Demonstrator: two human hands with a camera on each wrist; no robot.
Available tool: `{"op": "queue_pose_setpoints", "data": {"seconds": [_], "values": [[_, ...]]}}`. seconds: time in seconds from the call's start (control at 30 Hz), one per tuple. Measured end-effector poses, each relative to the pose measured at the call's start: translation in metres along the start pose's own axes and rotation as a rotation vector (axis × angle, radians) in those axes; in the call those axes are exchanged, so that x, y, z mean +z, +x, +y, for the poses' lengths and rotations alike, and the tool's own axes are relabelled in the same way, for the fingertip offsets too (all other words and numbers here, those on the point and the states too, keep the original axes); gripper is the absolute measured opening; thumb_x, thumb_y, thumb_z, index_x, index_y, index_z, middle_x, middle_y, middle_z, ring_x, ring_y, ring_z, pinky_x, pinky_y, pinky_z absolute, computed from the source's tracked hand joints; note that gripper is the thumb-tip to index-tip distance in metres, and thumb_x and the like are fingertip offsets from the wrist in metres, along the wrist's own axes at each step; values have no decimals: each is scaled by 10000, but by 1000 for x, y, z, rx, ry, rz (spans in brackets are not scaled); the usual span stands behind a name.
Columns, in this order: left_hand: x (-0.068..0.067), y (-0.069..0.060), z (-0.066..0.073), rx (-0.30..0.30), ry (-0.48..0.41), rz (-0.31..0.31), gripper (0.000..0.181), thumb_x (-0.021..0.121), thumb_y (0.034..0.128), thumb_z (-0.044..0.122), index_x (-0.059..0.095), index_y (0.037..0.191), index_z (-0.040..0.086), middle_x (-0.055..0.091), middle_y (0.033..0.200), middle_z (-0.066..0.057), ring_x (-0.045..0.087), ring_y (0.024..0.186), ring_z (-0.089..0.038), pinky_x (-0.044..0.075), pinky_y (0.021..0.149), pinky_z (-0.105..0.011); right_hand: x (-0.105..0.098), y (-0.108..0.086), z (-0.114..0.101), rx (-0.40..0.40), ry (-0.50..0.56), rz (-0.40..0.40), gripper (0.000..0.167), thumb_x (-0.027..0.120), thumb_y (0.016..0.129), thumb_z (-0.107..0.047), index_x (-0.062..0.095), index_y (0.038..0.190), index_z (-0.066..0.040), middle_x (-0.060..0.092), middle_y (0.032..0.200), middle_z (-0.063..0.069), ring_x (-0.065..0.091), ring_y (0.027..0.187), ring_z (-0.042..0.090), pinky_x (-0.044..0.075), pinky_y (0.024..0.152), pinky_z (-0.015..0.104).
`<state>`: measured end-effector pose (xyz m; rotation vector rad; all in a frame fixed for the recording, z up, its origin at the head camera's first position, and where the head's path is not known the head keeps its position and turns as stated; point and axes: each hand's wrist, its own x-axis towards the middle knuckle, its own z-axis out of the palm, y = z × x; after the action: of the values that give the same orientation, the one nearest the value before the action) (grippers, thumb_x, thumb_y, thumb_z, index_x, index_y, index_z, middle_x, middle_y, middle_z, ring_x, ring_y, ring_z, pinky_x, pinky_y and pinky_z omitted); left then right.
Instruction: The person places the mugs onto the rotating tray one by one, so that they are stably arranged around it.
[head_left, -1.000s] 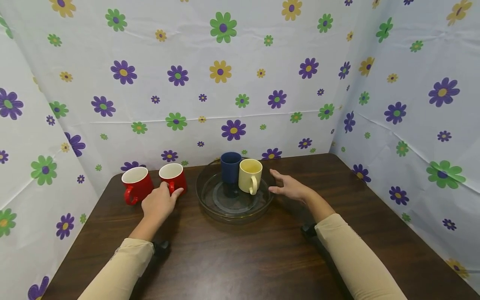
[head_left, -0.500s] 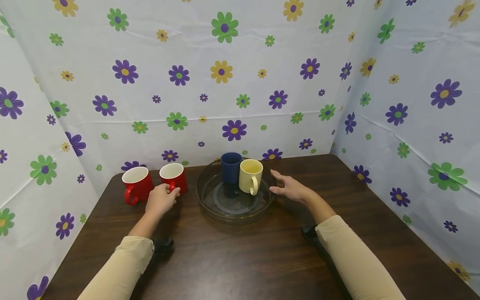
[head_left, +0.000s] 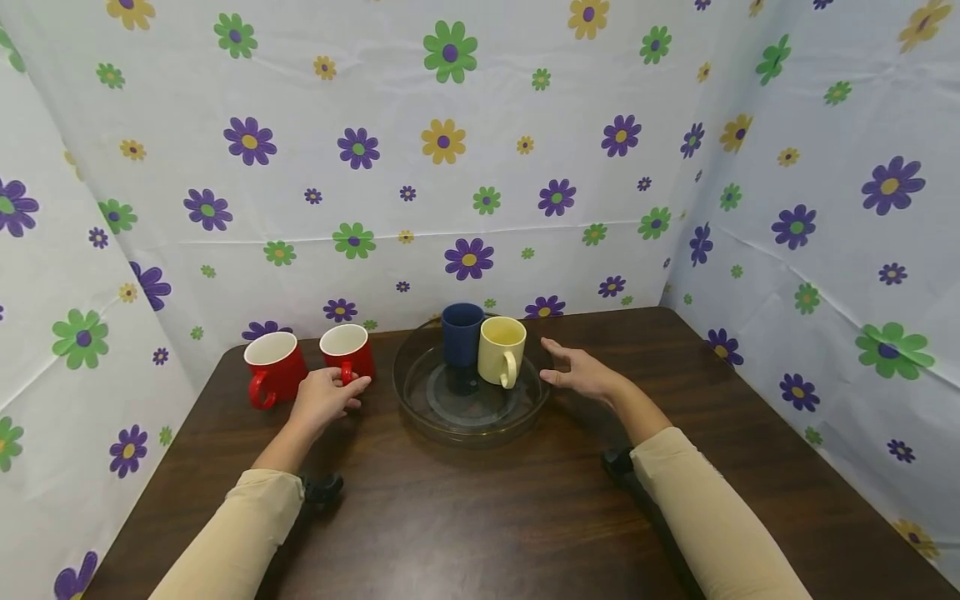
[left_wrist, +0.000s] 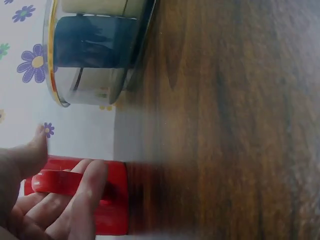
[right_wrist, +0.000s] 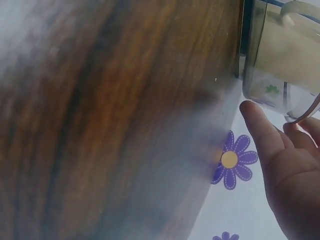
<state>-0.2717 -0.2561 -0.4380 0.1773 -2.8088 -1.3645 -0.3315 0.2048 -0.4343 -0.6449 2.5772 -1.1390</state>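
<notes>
My left hand (head_left: 318, 402) is at the handle of the right-hand red mug (head_left: 363, 360). In the left wrist view the fingers (left_wrist: 93, 186) lie by the handle of the red mug (left_wrist: 116, 218), with the thumb held apart from it. A clear round glass dish (head_left: 463, 433) holds a dark blue cup (head_left: 459, 337) and a yellow mug (head_left: 492, 354), both upright. At the dish's right side is my right hand (head_left: 588, 377), fingers extended; in the right wrist view this hand (right_wrist: 295, 177) is close to the glass, but contact is hard to tell.
Another red mug (head_left: 283, 375) stands upright at the left, its handle toward the near left. The dark wooden table (head_left: 480, 517) meets flower-printed cloth (head_left: 405, 158) at the back, with more cloth along both sides.
My left hand's fingers and thumb have shifted about the red mug's handle, and the thumb now points more to the right. My right hand, the mugs and the dish have stayed in place.
</notes>
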Motion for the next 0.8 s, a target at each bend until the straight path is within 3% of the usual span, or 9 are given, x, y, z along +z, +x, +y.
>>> {"op": "queue_pose_setpoints", "data": {"seconds": [0.1, 0.23, 0.37, 0.43, 0.8], "values": [[1, 2, 2, 62, 163, 89, 461, 633, 988, 458, 717, 999, 5, 757, 871, -149, 728, 751, -274, 578, 612, -341, -2, -1, -1, 7, 26, 4, 829, 642, 1001, -350, 177, 1619, -52, 89, 1684, 184, 51, 1543, 401, 105, 1214, 620], [2, 2, 6, 122, 319, 175, 394, 616, 1005, 329, 657, 765, 18, 630, 630, -92, 573, 601, -248, 477, 514, -325, -2, -1, -2, 13, 42, -2, 840, 645, 1000, -356, 167, 1621, -53, 82, 1682, 197, 173, 1516, 429, 131, 1212, 615], [2, 2, 9, 132, 336, 167, 369, 590, 1011, 227, 623, 724, -2, 569, 593, -107, 509, 572, -253, 471, 514, -325, -1, 0, -1, 36, 47, -9, 824, 646, 1006, -327, 167, 1625, -73, 82, 1687, 175, 191, 1514, 417, 142, 1216, 600], [0, 2, 10, 137, 340, 174, 358, 592, 1006, 207, 625, 723, -10, 574, 594, -111, 513, 574, -258, 476, 517, -333, -1, 0, -1, 36, 49, -4, 814, 647, 1008, -310, 171, 1625, -74, 87, 1687, 173, 90, 1539, 399, 130, 1219, 602], [-15, 2, 3, 169, 304, 196, 356, 601, 1007, 186, 657, 709, -1, 585, 567, -65, 478, 566, -230, 410, 494, -304, -1, 3, -1, 28, 101, 9, 799, 658, 1006, -245, 182, 1617, -50, 100, 1683, 176, 48, 1543, 398, 116, 1219, 603]]}}
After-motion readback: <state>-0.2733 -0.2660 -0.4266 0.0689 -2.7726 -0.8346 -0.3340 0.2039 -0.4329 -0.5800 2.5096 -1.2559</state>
